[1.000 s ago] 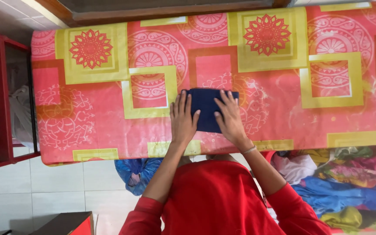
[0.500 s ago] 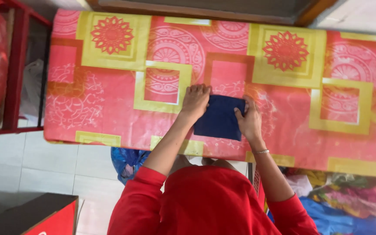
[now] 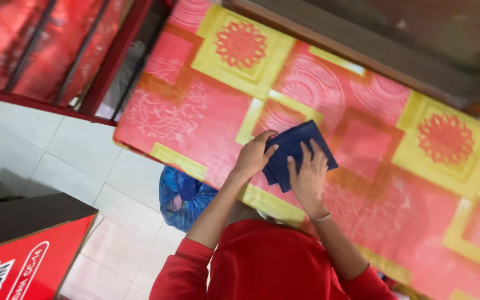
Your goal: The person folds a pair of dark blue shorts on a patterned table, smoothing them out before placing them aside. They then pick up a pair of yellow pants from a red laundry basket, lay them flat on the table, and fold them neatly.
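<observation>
While the left hand [image 3: 254, 157] is curling its fingers over the folded blue cloth [image 3: 295, 150] on the table [image 3: 195, 105] and the right hand [image 3: 308, 176] is pressing flat, fingers spread, the cloth is looking soft, light and best pinched at its folded edge.

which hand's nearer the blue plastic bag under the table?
Left. The left hand grips the folded blue cloth at its edge, closer to the blue bag; the right hand lies flat on it.

A red sign [image 3: 26, 266] with white lettering and a dark top edge stands on the tiled floor at lower left.
</observation>
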